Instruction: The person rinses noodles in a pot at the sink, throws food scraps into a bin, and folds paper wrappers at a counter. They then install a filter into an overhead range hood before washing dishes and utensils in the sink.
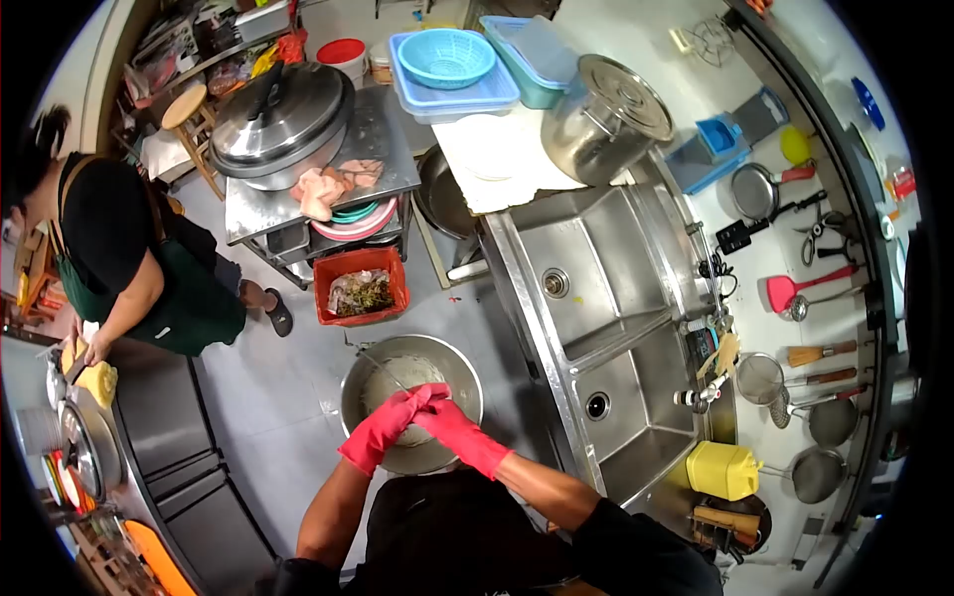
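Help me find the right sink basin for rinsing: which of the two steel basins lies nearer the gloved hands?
The lower basin, beside the yellow jug, lies nearer the hands. The other basin sits farther up, next to the big steel pot.

gloves: pink-red rubber, one on each grip, left grip point(386, 425), right grip point(455, 429)
glove length: long cuff, runs well up the forearm, ends below the elbow
glove surface: smooth, slightly glossy, no print or logo visible
cuff edge: left one flares a bit wider than the arm, right one sits closer
forearms: bare between glove cuff and sleeve
top: black, short sleeves ending about the elbow
top markings: none visible, plain fabric
rest of body: out of view
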{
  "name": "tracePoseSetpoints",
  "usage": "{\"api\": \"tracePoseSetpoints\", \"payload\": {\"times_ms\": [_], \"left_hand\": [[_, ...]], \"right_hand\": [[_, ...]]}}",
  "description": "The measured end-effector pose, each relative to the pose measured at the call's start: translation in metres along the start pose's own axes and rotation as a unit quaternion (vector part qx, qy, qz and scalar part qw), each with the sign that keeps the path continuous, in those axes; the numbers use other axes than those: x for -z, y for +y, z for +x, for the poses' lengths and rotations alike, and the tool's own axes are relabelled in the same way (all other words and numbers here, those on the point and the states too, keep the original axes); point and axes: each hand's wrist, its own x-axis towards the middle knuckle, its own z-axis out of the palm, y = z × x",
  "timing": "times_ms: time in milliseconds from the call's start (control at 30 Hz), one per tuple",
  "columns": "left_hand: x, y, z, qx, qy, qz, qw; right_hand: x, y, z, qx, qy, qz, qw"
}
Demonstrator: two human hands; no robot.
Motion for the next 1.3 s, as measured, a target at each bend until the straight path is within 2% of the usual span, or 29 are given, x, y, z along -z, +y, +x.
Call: {"api": "tracePoseSetpoints", "payload": {"times_ms": [33,100,133,200,233,267,300,333,400,467,567,600,667,700,833,967,1033,1100,1133,1167,1200,1233,1267,1300], "left_hand": [[0.024,-0.023,-0.011,0.038,0.087,0.016,0.995],[0.067,-0.054,-0.055,0.107,0.254,0.057,0.96],[0.095,-0.084,-0.085,0.095,0.318,0.059,0.941],[0.123,-0.132,-0.167,0.096,0.424,-0.022,0.9],[0.14,-0.179,-0.211,0.118,0.484,-0.034,0.866],[0.153,-0.23,-0.26,0.15,0.534,-0.051,0.831],[0.162,-0.291,-0.317,0.143,0.556,-0.093,0.814],[0.16,-0.327,-0.377,0.193,0.506,-0.108,0.834],[0.107,-0.336,-0.431,0.328,0.562,-0.103,0.753],[0.083,-0.347,-0.45,0.398,0.565,-0.164,0.703],[0.074,-0.354,-0.452,0.404,0.562,-0.202,0.693],[0.074,-0.354,-0.45,0.398,0.558,-0.206,0.698],[0.077,-0.351,-0.443,0.388,0.551,-0.204,0.71],[0.08,-0.35,-0.44,0.383,0.546,-0.202,0.717],[0.106,-0.337,-0.417,0.367,0.521,-0.178,0.749],[0.122,-0.32,-0.411,0.354,0.501,-0.147,0.776],[0.125,-0.318,-0.411,0.373,0.496,-0.133,0.773],[0.129,-0.317,-0.409,0.405,0.489,-0.125,0.762],[0.13,-0.317,-0.406,0.412,0.475,-0.127,0.767],[0.132,-0.319,-0.4,0.414,0.462,-0.13,0.774],[0.137,-0.322,-0.396,0.413,0.448,-0.133,0.782],[0.144,-0.324,-0.391,0.393,0.415,-0.162,0.804],[0.142,-0.313,-0.376,0.396,0.408,-0.11,0.815],[0.14,-0.298,-0.359,0.399,0.4,-0.058,0.823]], "right_hand": [[-0.003,-0.003,0.001,-0.094,0.014,0.002,0.995],[0.007,0.08,0.05,-0.175,0.033,-0.002,0.984],[0.011,0.106,0.068,-0.171,0.06,0.009,0.983],[0.02,0.15,0.093,-0.199,0.109,0.003,0.974],[0.029,0.169,0.099,-0.17,0.117,0.016,0.978],[0.037,0.186,0.106,-0.193,0.13,-0.009,0.972],[0.046,0.201,0.116,-0.212,0.143,-0.033,0.966],[0.056,0.22,0.128,-0.226,0.163,-0.046,0.959],[0.077,0.266,0.142,-0.256,0.206,-0.068,0.942],[0.099,0.291,0.143,-0.256,0.223,-0.058,0.939],[0.133,0.356,0.147,-0.267,0.231,-0.052,0.934],[0.14,0.37,0.144,-0.239,0.233,-0.053,0.941],[0.16,0.393,0.137,-0.24,0.25,0.003,0.938],[0.165,0.393,0.133,-0.226,0.253,0.03,0.94],[0.185,0.403,0.128,-0.247,0.299,-0.111,0.915],[0.214,0.423,0.108,-0.329,0.275,-0.08,0.9],[0.207,0.456,0.098,-0.26,0.282,-0.115,0.916],[0.182,0.455,0.087,-0.166,0.287,-0.123,0.935],[0.17,0.448,0.088,-0.21,0.268,-0.235,0.91],[0.154,0.427,0.078,-0.168,0.251,-0.194,0.933],[0.147,0.421,0.08,-0.239,0.204,-0.258,0.914],[0.133,0.406,0.06,-0.202,0.206,-0.173,0.942],[0.124,0.4,0.05,-0.206,0.176,-0.071,0.96],[0.117,0.403,0.04,-0.231,0.17,-0.033,0.957]]}}
